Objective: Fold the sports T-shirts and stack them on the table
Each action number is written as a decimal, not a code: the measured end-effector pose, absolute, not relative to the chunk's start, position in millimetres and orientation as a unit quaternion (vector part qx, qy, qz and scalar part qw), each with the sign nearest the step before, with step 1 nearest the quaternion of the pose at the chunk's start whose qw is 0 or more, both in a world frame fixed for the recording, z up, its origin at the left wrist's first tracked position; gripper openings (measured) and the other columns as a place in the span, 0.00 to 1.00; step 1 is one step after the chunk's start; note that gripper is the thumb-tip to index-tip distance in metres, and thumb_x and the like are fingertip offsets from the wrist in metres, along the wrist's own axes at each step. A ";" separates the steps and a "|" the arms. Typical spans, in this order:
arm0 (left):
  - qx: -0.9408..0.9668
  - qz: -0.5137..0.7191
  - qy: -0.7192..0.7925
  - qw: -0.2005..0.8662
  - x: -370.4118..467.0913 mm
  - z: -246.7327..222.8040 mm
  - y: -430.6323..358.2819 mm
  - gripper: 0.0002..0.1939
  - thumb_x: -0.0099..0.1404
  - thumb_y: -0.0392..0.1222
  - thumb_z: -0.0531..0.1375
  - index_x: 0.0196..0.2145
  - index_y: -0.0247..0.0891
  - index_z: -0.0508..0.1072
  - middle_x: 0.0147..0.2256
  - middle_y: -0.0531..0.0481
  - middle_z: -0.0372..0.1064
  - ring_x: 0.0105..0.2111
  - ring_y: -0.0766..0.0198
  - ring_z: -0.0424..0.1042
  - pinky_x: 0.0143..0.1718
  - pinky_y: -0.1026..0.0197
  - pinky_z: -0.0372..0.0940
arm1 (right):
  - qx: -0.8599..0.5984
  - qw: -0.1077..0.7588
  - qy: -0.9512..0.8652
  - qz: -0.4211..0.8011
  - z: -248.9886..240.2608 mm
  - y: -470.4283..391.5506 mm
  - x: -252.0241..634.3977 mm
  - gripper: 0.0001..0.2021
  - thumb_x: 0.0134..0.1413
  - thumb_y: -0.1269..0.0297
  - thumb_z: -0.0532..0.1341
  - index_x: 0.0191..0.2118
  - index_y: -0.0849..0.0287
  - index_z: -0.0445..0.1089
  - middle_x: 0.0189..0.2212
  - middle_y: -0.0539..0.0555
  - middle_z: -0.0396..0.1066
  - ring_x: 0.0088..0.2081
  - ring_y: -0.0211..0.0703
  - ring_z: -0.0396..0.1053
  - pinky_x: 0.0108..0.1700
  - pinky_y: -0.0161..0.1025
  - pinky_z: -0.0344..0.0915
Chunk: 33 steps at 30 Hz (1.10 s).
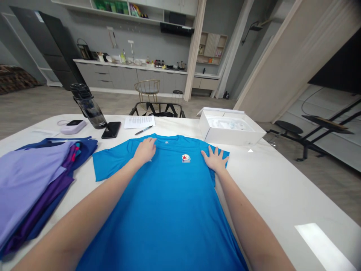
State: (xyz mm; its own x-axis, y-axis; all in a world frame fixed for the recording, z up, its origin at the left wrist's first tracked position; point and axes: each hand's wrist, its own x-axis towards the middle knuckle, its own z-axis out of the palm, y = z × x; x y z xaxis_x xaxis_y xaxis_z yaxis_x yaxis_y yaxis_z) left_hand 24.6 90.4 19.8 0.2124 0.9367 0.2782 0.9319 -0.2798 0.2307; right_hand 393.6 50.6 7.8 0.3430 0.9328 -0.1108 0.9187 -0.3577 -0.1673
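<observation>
A blue short-sleeved T-shirt (pixel 175 195) lies spread front side up, its collar at the far side and a small red and white logo on the chest. On the shirt beside the collar rests my left hand (pixel 145 150), palm down with its fingers close together and lying on the cloth. My right hand (pixel 216 160) presses flat on the sleeve at the right, fingers spread wide. The lower end of the shirt runs out of view at the bottom.
Folded clothes (pixel 31 169) in lilac, purple and navy are stacked at left. Beyond them stand a lilac device (pixel 73 129), a water bottle (pixel 91 109) and a phone (pixel 111 130). A paper (pixel 138 121), a pen (pixel 143 130) and a white box (pixel 229 131) line the table's far side.
</observation>
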 end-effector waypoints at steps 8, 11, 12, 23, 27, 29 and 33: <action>0.784 0.178 0.571 0.168 168.2 23.5 150.1 0.19 0.74 0.45 0.50 0.58 0.43 0.68 0.48 0.42 0.76 0.48 0.54 0.75 0.50 0.56 0.66 | -0.809 0.060 -0.574 0.110 15.8 48.8 403.6 0.35 0.68 0.37 0.39 0.73 0.45 0.48 0.74 0.56 0.42 0.72 0.65 0.38 0.66 0.74 0.36; 0.764 0.124 0.613 0.158 175.9 18.1 171.9 0.21 0.74 0.45 0.49 0.61 0.41 0.65 0.51 0.37 0.75 0.52 0.51 0.74 0.53 0.53 0.65 | -0.807 0.092 -0.577 0.083 21.4 49.5 422.3 0.29 0.69 0.47 0.47 0.71 0.48 0.54 0.70 0.59 0.53 0.69 0.61 0.50 0.64 0.70 0.49; 0.764 0.114 0.616 0.157 176.1 17.3 177.7 0.21 0.74 0.44 0.49 0.62 0.40 0.64 0.51 0.36 0.74 0.53 0.49 0.74 0.53 0.52 0.65 | -0.814 0.106 -0.567 0.074 23.0 49.9 430.7 0.28 0.69 0.50 0.49 0.70 0.49 0.55 0.69 0.60 0.56 0.67 0.60 0.54 0.63 0.69 0.53; 0.748 0.069 0.617 0.237 179.6 25.7 203.2 0.15 0.70 0.41 0.52 0.53 0.43 0.67 0.27 0.49 0.76 0.29 0.57 0.78 0.42 0.56 0.70 | -0.836 0.147 -0.508 0.150 21.7 59.4 499.2 0.14 0.57 0.53 0.61 0.36 0.58 0.76 0.36 0.59 0.76 0.41 0.52 0.73 0.41 0.41 0.65; 0.724 0.100 0.609 0.308 175.8 28.3 201.1 0.13 0.70 0.37 0.51 0.52 0.41 0.65 0.24 0.53 0.71 0.22 0.63 0.74 0.30 0.63 0.69 | -0.764 0.288 -0.530 0.227 44.5 56.3 485.8 0.15 0.53 0.51 0.63 0.27 0.58 0.70 0.21 0.50 0.68 0.28 0.42 0.66 0.30 0.36 0.58; 0.713 0.126 0.602 0.337 171.9 30.2 198.4 0.14 0.69 0.34 0.51 0.51 0.40 0.64 0.25 0.54 0.72 0.23 0.65 0.74 0.28 0.66 0.67 | -0.703 0.359 -0.543 0.286 63.3 50.7 474.0 0.17 0.50 0.47 0.64 0.28 0.57 0.68 0.20 0.48 0.65 0.26 0.39 0.63 0.28 0.36 0.56; 0.701 0.202 0.575 0.371 156.2 36.3 195.0 0.13 0.65 0.32 0.55 0.47 0.40 0.66 0.28 0.54 0.72 0.23 0.67 0.73 0.27 0.67 0.67 | -0.624 0.391 -0.553 0.390 99.3 36.0 445.5 0.24 0.44 0.40 0.69 0.31 0.56 0.66 0.20 0.45 0.62 0.23 0.35 0.57 0.26 0.34 0.55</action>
State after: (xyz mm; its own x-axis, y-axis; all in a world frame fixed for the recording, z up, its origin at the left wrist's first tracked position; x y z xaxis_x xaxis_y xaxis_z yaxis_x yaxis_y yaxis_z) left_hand 156.2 195.0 36.3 0.2573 0.9556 -0.1434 0.6562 -0.0638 0.7519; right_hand 445.5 36.0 99.3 0.0851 0.9949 -0.0541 0.3856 -0.0829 -0.9189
